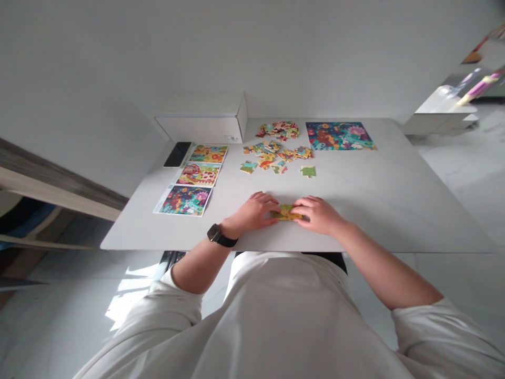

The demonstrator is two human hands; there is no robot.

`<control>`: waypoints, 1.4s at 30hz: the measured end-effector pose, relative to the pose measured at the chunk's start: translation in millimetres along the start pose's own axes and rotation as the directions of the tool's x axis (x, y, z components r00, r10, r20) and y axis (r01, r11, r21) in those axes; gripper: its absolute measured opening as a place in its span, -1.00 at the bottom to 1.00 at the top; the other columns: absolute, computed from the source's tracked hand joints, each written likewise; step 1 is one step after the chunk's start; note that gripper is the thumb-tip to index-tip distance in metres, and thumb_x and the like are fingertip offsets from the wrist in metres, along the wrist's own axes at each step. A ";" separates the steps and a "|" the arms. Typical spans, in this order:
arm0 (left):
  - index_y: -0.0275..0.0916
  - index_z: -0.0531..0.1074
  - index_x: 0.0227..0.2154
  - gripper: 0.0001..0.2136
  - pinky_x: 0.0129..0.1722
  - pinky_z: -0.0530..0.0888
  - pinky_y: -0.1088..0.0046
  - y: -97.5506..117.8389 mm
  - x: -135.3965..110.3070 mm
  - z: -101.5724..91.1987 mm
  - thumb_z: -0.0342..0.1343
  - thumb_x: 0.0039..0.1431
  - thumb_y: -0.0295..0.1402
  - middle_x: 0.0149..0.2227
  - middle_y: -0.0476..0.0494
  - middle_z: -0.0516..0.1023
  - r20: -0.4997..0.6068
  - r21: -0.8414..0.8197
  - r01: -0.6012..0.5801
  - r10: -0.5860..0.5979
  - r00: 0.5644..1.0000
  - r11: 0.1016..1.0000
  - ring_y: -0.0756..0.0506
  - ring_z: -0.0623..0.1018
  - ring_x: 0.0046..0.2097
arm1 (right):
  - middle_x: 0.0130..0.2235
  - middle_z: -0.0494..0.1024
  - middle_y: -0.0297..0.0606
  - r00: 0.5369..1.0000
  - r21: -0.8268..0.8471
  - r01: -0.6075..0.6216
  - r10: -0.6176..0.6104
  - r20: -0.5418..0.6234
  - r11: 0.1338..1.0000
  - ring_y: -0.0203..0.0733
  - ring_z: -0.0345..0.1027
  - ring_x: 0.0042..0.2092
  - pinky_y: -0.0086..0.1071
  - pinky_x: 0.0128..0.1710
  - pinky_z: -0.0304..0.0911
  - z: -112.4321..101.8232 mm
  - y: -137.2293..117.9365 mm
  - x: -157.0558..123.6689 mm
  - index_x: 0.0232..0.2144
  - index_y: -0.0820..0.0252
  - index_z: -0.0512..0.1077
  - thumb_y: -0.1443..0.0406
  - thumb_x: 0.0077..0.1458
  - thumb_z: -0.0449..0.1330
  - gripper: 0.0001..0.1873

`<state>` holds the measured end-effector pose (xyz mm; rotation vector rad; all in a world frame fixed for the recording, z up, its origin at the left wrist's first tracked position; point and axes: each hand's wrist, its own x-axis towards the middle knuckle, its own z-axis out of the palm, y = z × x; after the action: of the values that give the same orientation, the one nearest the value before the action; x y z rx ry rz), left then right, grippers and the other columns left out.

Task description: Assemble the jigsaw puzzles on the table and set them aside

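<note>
Both of my hands rest on the white table (394, 210) near its front edge, pressing on a small yellow-green cluster of joined puzzle pieces (286, 212). My left hand (254, 210), with a dark watch on the wrist, has its fingers curled over the cluster's left end. From the other side, my right hand (317, 213) covers the right end, fingers bent down on it. Loose puzzle pieces (278, 155) lie scattered further back, with a second heap (279, 129) behind them.
A finished colourful puzzle (339, 136) lies at the back right. Three picture cards (197, 173) sit in a row on the left, a black phone (177, 154) beside them. A white box (205, 126) stands at the back left. White furniture stands off to the right.
</note>
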<state>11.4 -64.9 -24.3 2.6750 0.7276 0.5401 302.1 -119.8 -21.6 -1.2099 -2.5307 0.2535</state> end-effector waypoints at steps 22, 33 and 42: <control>0.00 0.64 0.13 -0.72 0.29 0.46 0.01 6.5 0.8 10.0 0.24 0.42 -0.27 0.10 -0.20 0.62 0.030 0.068 -0.034 0.032 0.999 0.997 -0.26 0.57 0.15 | 0.00 0.68 -0.12 0.995 0.002 0.098 -0.098 -0.007 0.995 0.07 0.51 0.05 -0.04 0.13 0.38 2.0 0.0 5.2 -0.04 0.03 0.71 0.30 0.31 0.32 -0.77; -0.20 0.57 0.09 -0.71 0.34 0.47 -0.03 -75.3 23.1 -53.8 0.17 0.37 -0.31 0.16 -0.31 0.59 -0.220 0.148 0.250 -0.215 0.952 0.957 -0.31 0.56 0.23 | 0.00 0.68 -0.13 0.966 0.092 0.108 -0.083 -0.244 0.990 0.01 0.51 0.01 -0.04 0.11 0.43 18.3 7.5 1.3 -0.05 0.02 0.68 0.22 0.41 0.26 -0.81; -0.22 0.60 0.06 -0.54 0.43 0.42 0.06 -171.1 40.4 -53.4 0.04 0.11 -0.52 0.23 -0.27 0.62 -0.048 0.201 0.297 -0.293 0.955 0.934 -0.26 0.53 0.32 | -0.15 0.68 -0.18 0.911 0.105 0.046 0.001 -0.411 0.993 -0.02 0.53 -0.10 -0.09 -0.02 0.48 17.1 20.3 1.4 -0.19 0.02 0.64 0.29 0.42 0.22 -0.82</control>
<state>-50.7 107.8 -33.3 2.6732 1.2268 0.4279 309.8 -106.4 -43.3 -1.0599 -2.1337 0.1174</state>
